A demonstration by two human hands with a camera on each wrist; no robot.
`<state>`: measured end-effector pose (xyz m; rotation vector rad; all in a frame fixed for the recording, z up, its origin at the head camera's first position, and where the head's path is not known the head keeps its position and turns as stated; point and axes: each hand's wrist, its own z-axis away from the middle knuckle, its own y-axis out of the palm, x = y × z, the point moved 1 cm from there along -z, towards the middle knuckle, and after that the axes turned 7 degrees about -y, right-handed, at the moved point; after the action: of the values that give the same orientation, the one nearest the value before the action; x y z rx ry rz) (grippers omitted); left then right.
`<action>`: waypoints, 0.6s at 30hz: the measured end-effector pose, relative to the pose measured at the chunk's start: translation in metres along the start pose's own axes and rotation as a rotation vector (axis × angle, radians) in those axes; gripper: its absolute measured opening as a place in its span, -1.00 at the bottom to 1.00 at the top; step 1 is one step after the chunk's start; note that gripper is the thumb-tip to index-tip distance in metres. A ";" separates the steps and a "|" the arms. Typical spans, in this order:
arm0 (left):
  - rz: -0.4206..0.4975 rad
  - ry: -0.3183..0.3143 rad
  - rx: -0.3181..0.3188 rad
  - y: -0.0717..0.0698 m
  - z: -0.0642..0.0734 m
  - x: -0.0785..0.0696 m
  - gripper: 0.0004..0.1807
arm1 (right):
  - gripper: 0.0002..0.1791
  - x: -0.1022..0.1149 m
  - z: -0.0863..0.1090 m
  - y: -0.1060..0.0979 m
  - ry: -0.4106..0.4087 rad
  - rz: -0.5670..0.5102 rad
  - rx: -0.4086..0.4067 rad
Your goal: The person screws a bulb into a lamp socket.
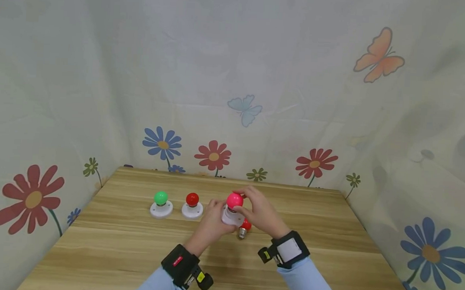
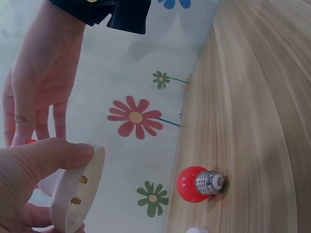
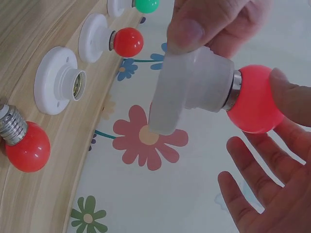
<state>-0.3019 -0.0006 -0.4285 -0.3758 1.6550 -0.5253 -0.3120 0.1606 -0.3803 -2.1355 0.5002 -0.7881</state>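
One round white plastic socket [image 3: 206, 80] is sitting in the closed grip of the left hand [image 1: 212, 221] above the wood-grained desk [image 1: 134, 253]. The right hand [image 1: 263, 213] is pinching the pinkish-red spherical bulb [image 3: 253, 104] seated in it. One silver-based red bulb [image 2: 191, 185] is lying on the desk.

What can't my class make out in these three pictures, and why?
Head view: the empty socket, apparently hidden behind the left hand.
Left wrist view: most of the held bulb, behind the held socket and left hand.
Right wrist view: the held bulb's inserted thread, inside the held socket.
Left wrist view: a white object, mostly cut off by the bottom edge.
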 end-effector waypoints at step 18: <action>0.001 -0.026 0.019 0.001 0.001 -0.002 -0.22 | -0.33 0.001 0.000 0.005 0.143 0.036 -0.042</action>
<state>-0.3004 0.0007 -0.4273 -0.3660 1.6237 -0.5329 -0.3112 0.1569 -0.3836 -2.1121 0.6331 -0.9221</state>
